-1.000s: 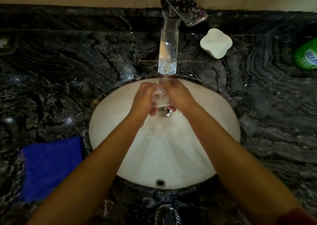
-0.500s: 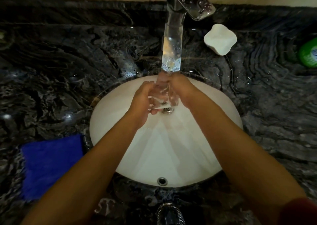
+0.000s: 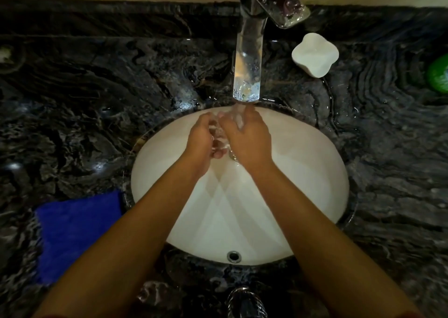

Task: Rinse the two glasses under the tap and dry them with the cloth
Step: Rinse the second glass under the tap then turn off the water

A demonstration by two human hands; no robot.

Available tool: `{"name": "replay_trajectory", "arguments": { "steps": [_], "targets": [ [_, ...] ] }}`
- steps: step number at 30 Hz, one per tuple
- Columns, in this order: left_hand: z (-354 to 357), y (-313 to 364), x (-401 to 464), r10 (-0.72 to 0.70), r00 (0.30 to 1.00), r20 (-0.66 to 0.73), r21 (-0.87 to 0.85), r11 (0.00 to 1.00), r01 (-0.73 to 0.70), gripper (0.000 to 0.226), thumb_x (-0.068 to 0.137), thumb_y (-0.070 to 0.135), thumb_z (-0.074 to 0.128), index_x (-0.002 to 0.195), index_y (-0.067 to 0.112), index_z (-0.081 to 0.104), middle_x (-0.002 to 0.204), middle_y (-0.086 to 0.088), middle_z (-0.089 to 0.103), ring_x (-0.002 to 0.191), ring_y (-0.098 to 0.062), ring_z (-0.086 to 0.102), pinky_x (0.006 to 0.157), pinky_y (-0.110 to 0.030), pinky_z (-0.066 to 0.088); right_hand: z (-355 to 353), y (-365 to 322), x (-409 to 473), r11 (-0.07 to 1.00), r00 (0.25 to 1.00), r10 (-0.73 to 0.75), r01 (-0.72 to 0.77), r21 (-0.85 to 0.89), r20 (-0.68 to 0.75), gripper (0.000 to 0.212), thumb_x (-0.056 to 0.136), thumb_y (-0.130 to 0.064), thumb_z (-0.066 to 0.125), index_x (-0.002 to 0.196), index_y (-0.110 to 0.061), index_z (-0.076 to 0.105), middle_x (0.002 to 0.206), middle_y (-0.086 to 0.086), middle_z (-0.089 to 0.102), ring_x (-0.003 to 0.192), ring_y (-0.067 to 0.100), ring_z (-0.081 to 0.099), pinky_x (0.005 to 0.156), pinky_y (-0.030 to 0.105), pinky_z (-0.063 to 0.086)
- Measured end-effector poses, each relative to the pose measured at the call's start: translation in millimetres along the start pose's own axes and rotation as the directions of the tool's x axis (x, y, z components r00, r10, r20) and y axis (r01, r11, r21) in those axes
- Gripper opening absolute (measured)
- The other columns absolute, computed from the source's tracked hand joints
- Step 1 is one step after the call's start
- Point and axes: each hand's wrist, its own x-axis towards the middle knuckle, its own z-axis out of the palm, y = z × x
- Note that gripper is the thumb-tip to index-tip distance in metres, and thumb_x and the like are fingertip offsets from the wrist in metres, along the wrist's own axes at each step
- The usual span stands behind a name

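Clasping one glass (image 3: 219,133), both hands (image 3: 247,136) beneath tap (image 3: 247,75); blue cloth (image 3: 77,233) left of sink (image 3: 315,172).

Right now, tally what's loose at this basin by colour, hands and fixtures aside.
Clear: 2, the glass held between the left hand and right hand, and a second glass at the near edge
Blue: 1, cloth
White: 1, dish
Green: 1, bottle
Total: 5

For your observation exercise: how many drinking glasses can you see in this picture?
2. One glass is held between the left hand and right hand under the tap; a second glass stands on the counter's near edge. Others may lie outside the view.
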Motion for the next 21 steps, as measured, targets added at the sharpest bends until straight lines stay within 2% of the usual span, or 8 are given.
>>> {"name": "replay_trajectory", "arguments": {
  "steps": [3,5,8,11,14,17,19,21],
  "targets": [
    [-3.0,-0.9,3.5,0.057,0.998,0.004,0.097,0.994,-0.057,0.025,0.099,0.032,0.044,0.088,0.015,0.058,0.076,-0.004,0.062,0.052,-0.017,0.055,0.047,-0.023,0.040,-8.3,1.6,24.4,0.987,0.970,0.160,-0.153,-0.049,0.181,0.051,0.087,-0.062,0.052,0.114,-0.021,0.066,0.103,0.003,0.074,0.089,0.028,0.068,0.075,0.036,0.051],
    [0.3,-0.8,3.9,0.182,0.983,0.006,0.184,0.966,-0.180,0.015,0.097,0.027,0.049,0.092,0.018,0.060,0.094,-0.004,0.069,0.075,-0.016,0.067,0.065,-0.028,0.050,-10.2,3.3,34.5,0.939,0.910,0.297,-0.333,0.085,0.290,0.059,0.088,-0.064,0.046,0.109,-0.013,0.066,0.094,0.012,0.076,0.066,0.030,0.062,0.052,0.029,0.041],
    [7.0,0.9,-5.1,0.376,0.912,0.163,0.288,0.866,-0.409,0.010,0.091,0.026,0.070,0.099,0.024,0.064,0.109,0.002,0.071,0.102,-0.012,0.067,0.085,-0.027,0.052,-19.7,22.4,39.7,0.679,0.768,0.358,-0.605,0.416,0.531,0.040,0.096,-0.041,0.050,0.110,-0.006,0.064,0.071,0.012,0.068,0.041,0.022,0.042,0.038,0.018,0.024],
    [5.9,1.5,-5.4,0.420,0.850,0.319,0.301,0.805,-0.511,0.030,0.083,0.015,0.082,0.108,0.018,0.066,0.102,0.009,0.071,0.099,0.000,0.068,0.091,-0.022,0.054,-21.8,40.8,36.5,0.471,0.707,0.245,-0.685,0.556,0.663,0.028,0.096,-0.032,0.053,0.110,-0.011,0.064,0.070,0.008,0.066,0.040,0.016,0.051,0.034,0.019,0.038],
    [7.5,7.6,-0.7,0.363,0.914,0.179,0.207,0.895,-0.396,0.021,0.091,0.020,0.070,0.111,0.015,0.069,0.098,0.006,0.074,0.087,-0.005,0.069,0.068,-0.021,0.054,-20.2,35.1,26.8,0.464,0.653,0.243,-0.727,0.505,0.717,0.044,0.105,-0.046,0.043,0.108,-0.008,0.066,0.075,0.016,0.072,0.045,0.021,0.059,0.033,0.019,0.038],
    [18.6,6.1,-0.2,0.196,0.980,0.020,0.033,0.980,-0.196,0.025,0.096,0.019,0.049,0.093,0.023,0.074,0.098,0.001,0.076,0.091,-0.016,0.068,0.051,-0.020,0.049,-20.9,22.9,22.8,0.483,0.696,0.320,-0.704,0.521,0.643,0.043,0.111,-0.034,0.031,0.108,-0.008,0.064,0.062,0.009,0.071,0.045,0.022,0.066,0.038,0.022,0.031],
    [22.0,4.0,1.8,0.204,0.977,-0.070,0.054,0.978,-0.200,0.031,0.096,0.018,0.045,0.084,0.026,0.072,0.090,0.004,0.075,0.086,-0.014,0.068,0.055,-0.020,0.050,-13.8,20.0,23.5,0.618,0.742,0.390,-0.650,0.442,0.546,0.041,0.110,-0.029,0.034,0.122,-0.003,0.064,0.069,0.014,0.072,0.050,0.028,0.068,0.037,0.022,0.035],
    [25.3,0.9,8.7,0.283,0.952,-0.116,0.128,0.955,-0.268,0.027,0.091,0.019,0.048,0.082,0.024,0.073,0.088,0.003,0.076,0.087,-0.016,0.070,0.071,-0.028,0.055,-13.1,21.2,21.8,0.732,0.788,0.435,-0.591,0.339,0.436,0.047,0.111,-0.032,0.034,0.124,0.002,0.063,0.070,0.019,0.071,0.049,0.028,0.066,0.040,0.027,0.047]
  ]
}}
